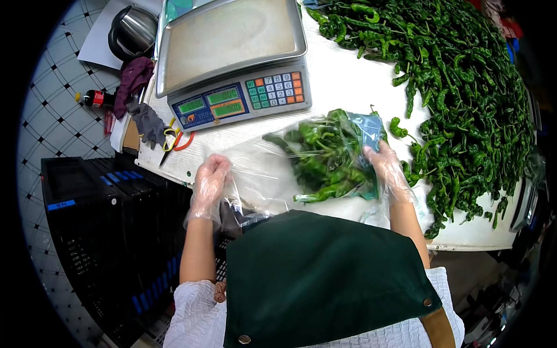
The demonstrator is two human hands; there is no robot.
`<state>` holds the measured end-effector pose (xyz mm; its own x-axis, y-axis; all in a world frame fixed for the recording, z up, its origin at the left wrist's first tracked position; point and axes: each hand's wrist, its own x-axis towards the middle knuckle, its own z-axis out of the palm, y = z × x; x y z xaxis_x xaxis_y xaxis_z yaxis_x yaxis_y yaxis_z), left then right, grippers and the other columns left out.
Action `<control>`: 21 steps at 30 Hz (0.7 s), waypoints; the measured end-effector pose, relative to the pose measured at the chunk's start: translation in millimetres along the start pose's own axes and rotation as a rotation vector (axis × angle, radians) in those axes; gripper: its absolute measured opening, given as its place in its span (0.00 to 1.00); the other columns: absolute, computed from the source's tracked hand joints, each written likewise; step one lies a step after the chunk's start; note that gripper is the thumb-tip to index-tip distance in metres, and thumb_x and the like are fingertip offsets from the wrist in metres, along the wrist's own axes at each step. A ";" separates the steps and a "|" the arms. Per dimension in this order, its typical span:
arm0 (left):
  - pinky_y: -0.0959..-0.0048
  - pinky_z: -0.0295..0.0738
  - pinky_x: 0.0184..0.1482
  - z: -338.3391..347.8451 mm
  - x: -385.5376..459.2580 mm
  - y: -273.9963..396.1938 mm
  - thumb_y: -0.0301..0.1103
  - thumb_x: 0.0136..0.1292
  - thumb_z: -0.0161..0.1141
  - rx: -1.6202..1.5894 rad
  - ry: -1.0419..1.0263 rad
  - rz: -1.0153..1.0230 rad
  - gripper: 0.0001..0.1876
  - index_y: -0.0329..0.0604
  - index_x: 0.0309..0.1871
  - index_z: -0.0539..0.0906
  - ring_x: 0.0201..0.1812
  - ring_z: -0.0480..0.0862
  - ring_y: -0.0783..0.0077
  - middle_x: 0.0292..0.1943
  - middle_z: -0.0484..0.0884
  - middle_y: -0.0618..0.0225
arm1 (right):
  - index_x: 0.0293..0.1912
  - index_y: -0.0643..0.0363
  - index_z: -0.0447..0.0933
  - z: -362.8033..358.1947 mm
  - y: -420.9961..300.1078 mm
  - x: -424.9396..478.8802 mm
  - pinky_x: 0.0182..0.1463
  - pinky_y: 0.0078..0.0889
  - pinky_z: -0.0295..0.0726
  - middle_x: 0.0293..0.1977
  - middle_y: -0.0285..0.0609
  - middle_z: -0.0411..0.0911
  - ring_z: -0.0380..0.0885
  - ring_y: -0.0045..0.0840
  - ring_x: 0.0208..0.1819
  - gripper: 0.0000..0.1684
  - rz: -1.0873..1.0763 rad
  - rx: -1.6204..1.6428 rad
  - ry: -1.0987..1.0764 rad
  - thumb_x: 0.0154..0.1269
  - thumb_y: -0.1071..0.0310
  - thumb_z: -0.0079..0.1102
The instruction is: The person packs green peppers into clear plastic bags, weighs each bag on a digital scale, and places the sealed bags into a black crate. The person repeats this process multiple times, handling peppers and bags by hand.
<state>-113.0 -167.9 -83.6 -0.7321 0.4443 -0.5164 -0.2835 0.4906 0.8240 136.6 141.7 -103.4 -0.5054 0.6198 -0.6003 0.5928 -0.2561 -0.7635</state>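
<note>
A clear plastic bag with green peppers inside lies stretched between my hands, low over the table. At its left end, my left hand in a thin clear glove is closed on the bag's edge. My right hand, gloved the same way, grips the right end, beside a blue patch that could be print on the bag or something behind it. The peppers bunch towards the right half of the bag. Some outlines are blurred by the film and by motion.
A digital weighing scale with a steel pan stands beyond the bag. Loose green peppers heap across the white table at right. Scissors and a grey glove lie at the left edge. Black crates stand below left.
</note>
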 end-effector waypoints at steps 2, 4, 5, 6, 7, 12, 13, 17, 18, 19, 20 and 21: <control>0.77 0.73 0.33 -9.0 8.6 -10.0 0.32 0.66 0.57 0.077 -0.046 -0.148 0.06 0.39 0.38 0.77 0.28 0.77 0.79 0.31 0.80 0.68 | 0.57 0.69 0.71 -1.4 -4.7 -3.8 0.59 0.33 0.69 0.49 0.54 0.77 0.75 0.33 0.52 0.33 -0.015 -0.131 0.047 0.63 0.51 0.59; 0.71 0.78 0.36 -4.0 7.2 -5.1 0.44 0.69 0.55 0.022 0.011 -0.236 0.16 0.37 0.43 0.77 0.34 0.80 0.73 0.34 0.81 0.63 | 0.54 0.68 0.73 -6.5 -9.4 -6.0 0.55 0.29 0.70 0.45 0.48 0.79 0.75 0.27 0.48 0.30 0.020 -0.059 0.052 0.65 0.52 0.59; 0.72 0.78 0.38 -5.5 5.3 -1.9 0.44 0.69 0.55 -0.119 -0.004 -0.266 0.16 0.38 0.45 0.77 0.34 0.81 0.72 0.35 0.81 0.62 | 0.53 0.67 0.74 -9.8 -11.9 -6.7 0.54 0.27 0.71 0.43 0.44 0.79 0.75 0.24 0.46 0.28 0.037 -0.023 0.054 0.65 0.52 0.59; 0.72 0.78 0.39 -8.1 4.7 1.2 0.45 0.69 0.55 -0.258 -0.017 -0.294 0.17 0.39 0.47 0.77 0.35 0.82 0.70 0.37 0.82 0.61 | 0.53 0.71 0.74 -15.7 -16.5 -6.7 0.55 0.30 0.73 0.46 0.53 0.79 0.77 0.29 0.48 0.35 0.050 -0.044 -0.004 0.63 0.46 0.59; 0.72 0.78 0.41 -9.7 4.1 3.8 0.46 0.69 0.55 -0.397 -0.030 -0.320 0.18 0.40 0.49 0.77 0.36 0.83 0.69 0.38 0.82 0.60 | 0.53 0.71 0.74 -14.7 -21.4 -9.6 0.55 0.30 0.73 0.46 0.53 0.79 0.77 0.30 0.48 0.35 0.055 -0.055 -0.007 0.62 0.46 0.59; 0.68 0.78 0.44 19.8 -12.7 14.8 0.42 0.66 0.59 -0.028 -0.102 -0.206 0.19 0.36 0.52 0.76 0.36 0.82 0.70 0.35 0.82 0.63 | 0.50 0.70 0.76 5.3 5.5 -7.1 0.53 0.34 0.73 0.41 0.50 0.79 0.76 0.31 0.46 0.30 -0.053 -0.139 0.004 0.62 0.50 0.61; 0.72 0.76 0.43 24.7 -17.1 15.5 0.36 0.65 0.61 -0.067 -0.186 -0.152 0.12 0.37 0.45 0.79 0.35 0.80 0.74 0.33 0.80 0.67 | 0.48 0.69 0.76 0.7 -11.4 -18.9 0.52 0.34 0.74 0.39 0.50 0.79 0.76 0.30 0.46 0.28 -0.114 -0.255 -0.157 0.63 0.52 0.61; 0.76 0.72 0.38 30.1 -14.3 0.0 0.31 0.64 0.60 -0.008 -0.032 -0.134 0.06 0.38 0.38 0.78 0.31 0.76 0.77 0.31 0.79 0.69 | 0.31 0.60 0.72 -5.4 -23.8 -24.2 0.34 0.24 0.70 0.25 0.32 0.71 0.66 0.16 0.28 0.10 0.034 0.202 0.048 0.63 0.66 0.61; 0.77 0.72 0.37 28.7 -4.7 -4.7 0.31 0.64 0.60 0.105 -0.008 -0.100 0.06 0.39 0.38 0.78 0.31 0.76 0.77 0.31 0.78 0.69 | 0.32 0.60 0.73 -9.0 -19.7 -18.1 0.34 0.27 0.72 0.25 0.33 0.72 0.68 0.17 0.28 0.10 -0.037 -0.218 0.058 0.63 0.65 0.61; 0.77 0.72 0.37 25.7 -2.5 -6.7 0.30 0.64 0.59 0.065 -0.013 -0.096 0.05 0.39 0.39 0.78 0.31 0.76 0.77 0.31 0.79 0.69 | 0.35 0.61 0.75 -11.4 -15.9 -22.0 0.37 0.28 0.73 0.28 0.35 0.75 0.71 0.19 0.30 0.13 -0.081 -0.303 -0.004 0.61 0.60 0.63; 0.77 0.72 0.37 23.5 -3.0 -7.0 0.30 0.64 0.59 0.024 -0.019 -0.092 0.05 0.39 0.39 0.78 0.31 0.76 0.77 0.32 0.79 0.69 | 0.36 0.60 0.74 -16.1 -18.1 -23.1 0.38 0.26 0.71 0.28 0.34 0.73 0.68 0.18 0.31 0.15 -0.100 -0.263 -0.017 0.62 0.57 0.62; 0.76 0.72 0.37 21.4 -4.8 -9.6 0.29 0.63 0.59 -0.014 -0.033 -0.102 0.05 0.39 0.40 0.78 0.31 0.76 0.77 0.32 0.79 0.69 | 0.36 0.59 0.73 -16.0 -33.0 -34.3 0.39 0.23 0.69 0.28 0.33 0.70 0.66 0.17 0.32 0.18 -0.104 -0.225 -0.029 0.63 0.54 0.62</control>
<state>-93.5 -158.7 -94.0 -0.6785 0.4168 -0.6049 -0.3646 0.5238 0.7699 144.3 140.8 -53.8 -0.5867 0.6122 -0.5301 0.6596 -0.0186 -0.7514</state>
